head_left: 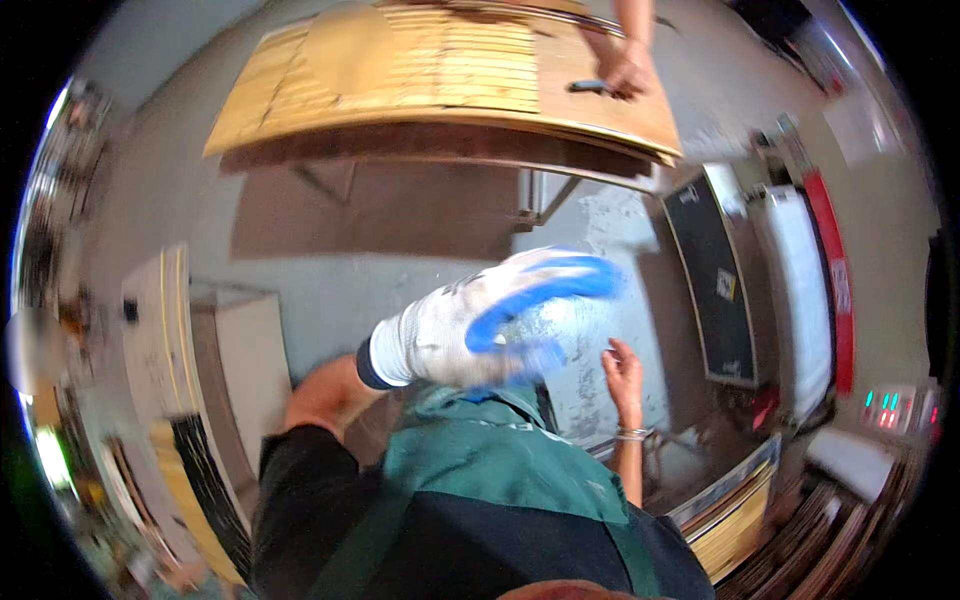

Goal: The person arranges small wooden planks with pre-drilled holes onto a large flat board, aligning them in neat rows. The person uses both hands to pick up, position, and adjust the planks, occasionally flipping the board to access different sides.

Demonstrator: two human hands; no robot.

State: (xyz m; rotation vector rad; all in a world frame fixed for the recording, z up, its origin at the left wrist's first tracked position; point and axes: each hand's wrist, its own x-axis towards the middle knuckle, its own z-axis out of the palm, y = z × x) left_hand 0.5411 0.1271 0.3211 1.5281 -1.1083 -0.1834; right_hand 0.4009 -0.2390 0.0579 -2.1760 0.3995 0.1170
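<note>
My left hand [500,320] wears a white knit glove with a blue coated palm. It is held up in front of my green apron [500,460], slightly blurred, the fingers curved and apart from the thumb, with nothing seen between them. My bare right hand [622,378], a bracelet [634,434] at its wrist, is lower and to the right over the grey floor. Its fingers are loosely bent and partly apart, and I see nothing in it.
Ahead stands a table [600,135] with rows of yellowish wooden strips [470,65]. Another person's hand [626,70] at its far right is by a small dark tool [588,87]. A black-sided box [715,275] stands right, pale panels [165,330] left, stacked boards [735,530] lower right.
</note>
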